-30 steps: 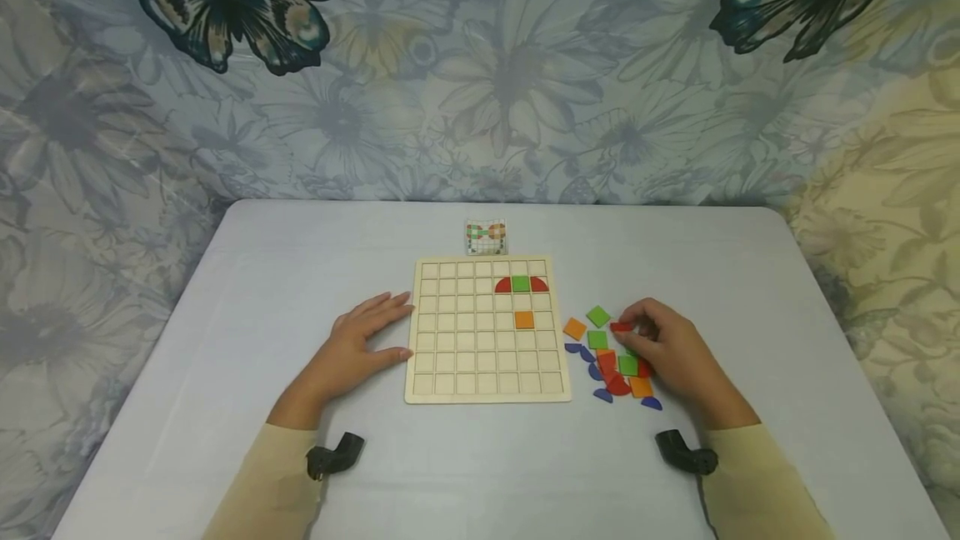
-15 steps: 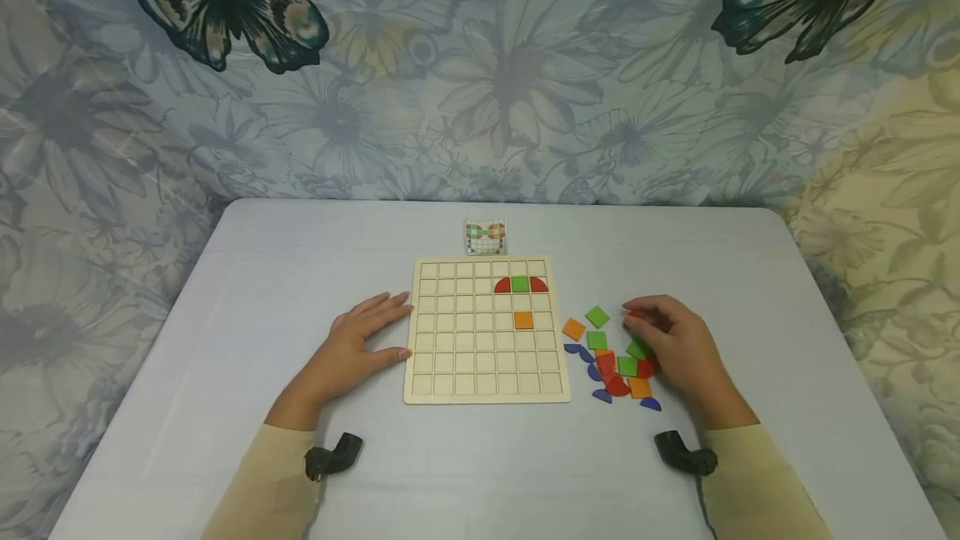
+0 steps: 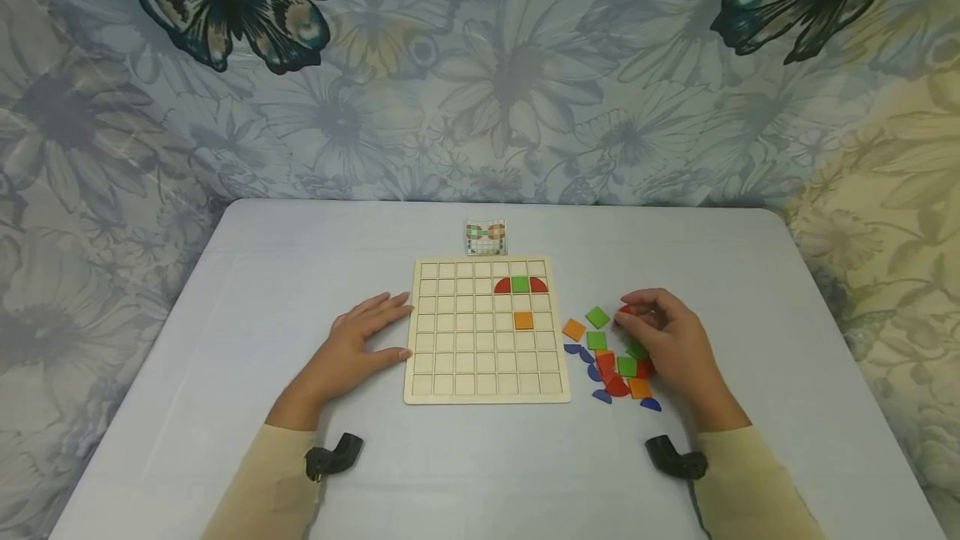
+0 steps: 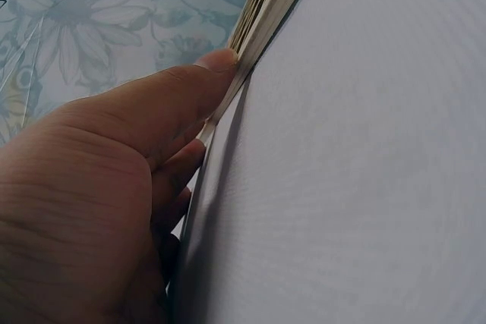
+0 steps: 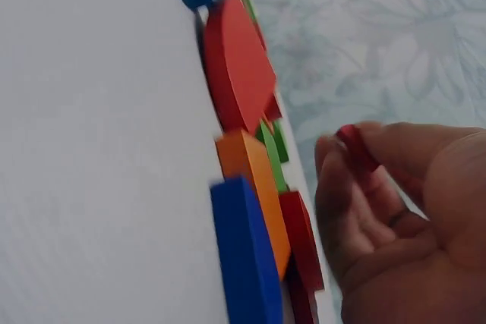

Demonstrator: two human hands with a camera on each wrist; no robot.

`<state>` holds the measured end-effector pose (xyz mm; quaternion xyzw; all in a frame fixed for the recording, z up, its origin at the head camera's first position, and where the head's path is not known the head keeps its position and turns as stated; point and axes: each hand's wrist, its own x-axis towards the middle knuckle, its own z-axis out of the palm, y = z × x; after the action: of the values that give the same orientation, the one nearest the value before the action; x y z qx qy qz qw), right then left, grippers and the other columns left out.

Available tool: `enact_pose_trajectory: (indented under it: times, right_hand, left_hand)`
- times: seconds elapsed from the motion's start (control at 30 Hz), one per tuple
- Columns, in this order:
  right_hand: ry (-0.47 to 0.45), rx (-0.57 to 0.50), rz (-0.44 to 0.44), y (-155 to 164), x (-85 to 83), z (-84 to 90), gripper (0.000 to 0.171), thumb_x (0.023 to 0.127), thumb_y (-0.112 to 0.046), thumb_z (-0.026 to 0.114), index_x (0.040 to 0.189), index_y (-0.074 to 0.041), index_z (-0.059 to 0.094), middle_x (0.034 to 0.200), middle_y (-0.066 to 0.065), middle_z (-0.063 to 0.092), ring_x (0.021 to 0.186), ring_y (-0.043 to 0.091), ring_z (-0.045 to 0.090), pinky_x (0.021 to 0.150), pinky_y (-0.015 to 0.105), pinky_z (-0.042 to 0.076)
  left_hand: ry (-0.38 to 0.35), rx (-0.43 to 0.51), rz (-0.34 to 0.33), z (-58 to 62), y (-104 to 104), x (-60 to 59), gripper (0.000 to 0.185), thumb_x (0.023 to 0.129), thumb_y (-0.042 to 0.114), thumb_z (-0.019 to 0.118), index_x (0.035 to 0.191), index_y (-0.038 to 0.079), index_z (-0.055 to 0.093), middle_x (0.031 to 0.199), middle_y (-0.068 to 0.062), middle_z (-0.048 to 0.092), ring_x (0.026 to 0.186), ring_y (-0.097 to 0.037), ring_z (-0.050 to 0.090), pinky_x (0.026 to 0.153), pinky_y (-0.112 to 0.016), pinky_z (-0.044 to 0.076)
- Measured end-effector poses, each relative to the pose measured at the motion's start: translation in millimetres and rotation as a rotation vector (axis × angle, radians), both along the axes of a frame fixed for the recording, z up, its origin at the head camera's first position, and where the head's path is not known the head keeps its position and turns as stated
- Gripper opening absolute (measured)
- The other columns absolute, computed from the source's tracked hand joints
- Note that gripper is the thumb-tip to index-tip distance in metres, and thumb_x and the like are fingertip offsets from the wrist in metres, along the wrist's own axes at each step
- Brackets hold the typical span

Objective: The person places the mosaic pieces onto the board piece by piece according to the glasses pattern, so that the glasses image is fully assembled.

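Pale table [image 3: 262,273], butterfly cloth behind. Right hand [image 3: 667,344] pinches a red piece [image 3: 624,310] just above the loose pile [image 3: 611,361], right of the board [image 3: 486,328]. Best lifted clear before crossing, so neighbours stay put. Left hand [image 3: 360,340] lies flat, fingers straight, touching the board's left edge.

Your two bare hands, left hand [image 3: 360,338] and right hand [image 3: 667,340], no rings or watch in view, pale yellow long sleeves [image 3: 262,486] ending at your wrists, a small black camera mount [image 3: 333,454] beside each cuff
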<state>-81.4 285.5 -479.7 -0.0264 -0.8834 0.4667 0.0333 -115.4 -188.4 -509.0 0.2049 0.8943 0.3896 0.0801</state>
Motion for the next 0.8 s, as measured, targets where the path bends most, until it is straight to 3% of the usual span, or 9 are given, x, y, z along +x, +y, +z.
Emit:
enact_pose_trajectory:
  times: [0.1, 0.27, 0.6, 0.8]
  right_hand:
    - [-0.031, -0.066, 0.021, -7, 0.4, 5.8, 0.031, 0.109, -0.018, 0.072, 0.133, -0.001, 0.064, 0.114, 0.014, 0.07, 0.098, 0.023, 0.076, 0.085, 0.014, 0.054]
    - [-0.042, -0.089, 0.054, -22, 1.1, 8.7, 0.032, 0.106, -0.013, 0.076, 0.133, -0.002, 0.062, 0.115, 0.014, 0.068, 0.099, 0.027, 0.073, 0.083, 0.018, 0.057]
    - [-0.022, -0.102, 0.164, -48, 2.8, 9.4, 0.018, 0.101, -0.015, 0.083, 0.116, -0.008, 0.075, 0.104, 0.003, 0.076, 0.087, 0.023, 0.071, 0.075, 0.026, 0.059]
    - [-0.002, -0.163, 0.223, -63, -2.6, 9.0, 0.013, 0.1, -0.008, 0.082, 0.111, -0.006, 0.077, 0.104, 0.004, 0.077, 0.087, 0.027, 0.071, 0.075, 0.025, 0.059]
  left_hand:
    - [0.001, 0.003, -0.002, -0.2, 0, -0.3, 0.072, 0.095, 0.036, 0.089, 0.158, 0.017, 0.061, 0.169, 0.006, 0.045, 0.16, -0.029, 0.029, 0.121, -0.064, 0.017]
    - [0.0, 0.003, -0.001, -0.6, -1, -0.6, 0.071, 0.095, 0.035, 0.089, 0.158, 0.017, 0.061, 0.169, 0.007, 0.045, 0.16, -0.029, 0.029, 0.12, -0.063, 0.018]
    - [-0.005, 0.005, -0.005, 1.2, 1, -0.3, 0.072, 0.094, 0.033, 0.09, 0.158, 0.016, 0.061, 0.169, 0.006, 0.045, 0.16, -0.03, 0.029, 0.122, -0.064, 0.016]
    - [-0.007, 0.002, 0.0, 1.5, 1, -0.4, 0.072, 0.094, 0.034, 0.089, 0.158, 0.016, 0.06, 0.169, 0.005, 0.045, 0.16, -0.03, 0.029, 0.121, -0.064, 0.016]
